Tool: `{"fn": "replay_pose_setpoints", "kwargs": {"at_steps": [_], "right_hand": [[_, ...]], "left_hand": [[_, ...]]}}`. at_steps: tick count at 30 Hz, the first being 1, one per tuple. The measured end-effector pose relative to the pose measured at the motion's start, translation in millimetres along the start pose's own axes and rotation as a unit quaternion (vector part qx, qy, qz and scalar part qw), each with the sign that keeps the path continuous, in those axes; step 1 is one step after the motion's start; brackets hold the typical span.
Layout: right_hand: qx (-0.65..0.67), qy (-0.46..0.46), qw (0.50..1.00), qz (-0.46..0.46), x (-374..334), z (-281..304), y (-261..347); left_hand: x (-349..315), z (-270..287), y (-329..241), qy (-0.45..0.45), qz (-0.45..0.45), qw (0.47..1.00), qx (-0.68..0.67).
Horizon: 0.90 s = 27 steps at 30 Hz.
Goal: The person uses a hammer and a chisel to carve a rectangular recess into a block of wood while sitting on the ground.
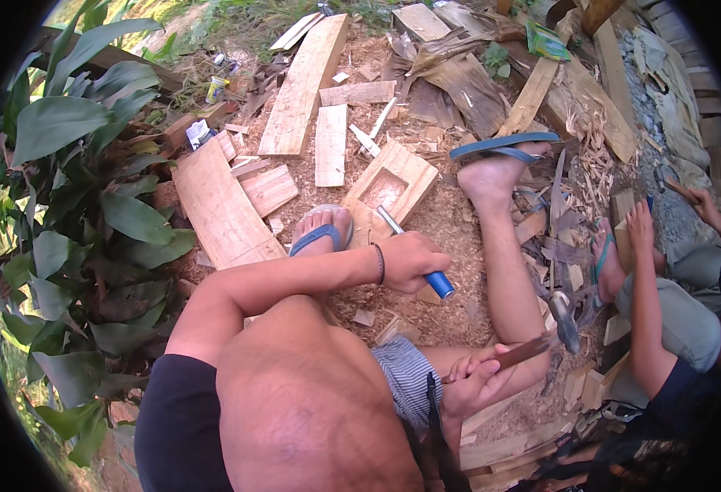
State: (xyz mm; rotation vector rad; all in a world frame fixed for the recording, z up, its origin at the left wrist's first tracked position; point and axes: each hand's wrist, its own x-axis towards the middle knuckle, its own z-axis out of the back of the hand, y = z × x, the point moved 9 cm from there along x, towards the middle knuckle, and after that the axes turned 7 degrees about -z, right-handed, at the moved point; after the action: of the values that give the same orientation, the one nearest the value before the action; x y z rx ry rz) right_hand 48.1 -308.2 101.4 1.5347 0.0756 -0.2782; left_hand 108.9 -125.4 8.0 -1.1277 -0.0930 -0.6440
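My left hand [413,261] is closed around a chisel [440,284]; its blue handle end sticks out below my fist. The chisel's metal shaft slants up and away to a pale wooden block [420,182] with a rectangular recess cut into it. Its tip lies at the near edge of that recess, though I cannot tell whether it touches the wood. Lower right, my right hand [471,379] grips a hammer [524,353] by its brown wooden handle. The dark metal hammer head points up and right, apart from the chisel.
My sandalled foot [322,230] rests beside the block. Planks [227,205] and offcuts [330,143] lie around it on ground covered with shavings. Leafy plants [73,271] stand at left. On the right sits another person, whose hand [641,225] is near a wooden post.
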Motion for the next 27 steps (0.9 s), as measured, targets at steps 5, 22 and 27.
{"fn": "replay_pose_setpoints", "kwargs": {"at_steps": [5,22,27], "right_hand": [[-0.146,0.024,0.986,0.075,-25.4,-3.3,-44.5],[-0.340,0.108,0.934,-0.030,-42.4,-12.4,-86.6],[-0.204,0.101,0.973,-0.034,-26.5,-2.1,-81.3]], "left_hand": [[4.2,-1.4,6.5,0.019,0.034,0.999,0.012],[12.8,-2.9,20.3,0.020,0.096,0.992,0.077],[4.9,-8.9,21.1,0.075,0.156,0.978,0.114]]}}
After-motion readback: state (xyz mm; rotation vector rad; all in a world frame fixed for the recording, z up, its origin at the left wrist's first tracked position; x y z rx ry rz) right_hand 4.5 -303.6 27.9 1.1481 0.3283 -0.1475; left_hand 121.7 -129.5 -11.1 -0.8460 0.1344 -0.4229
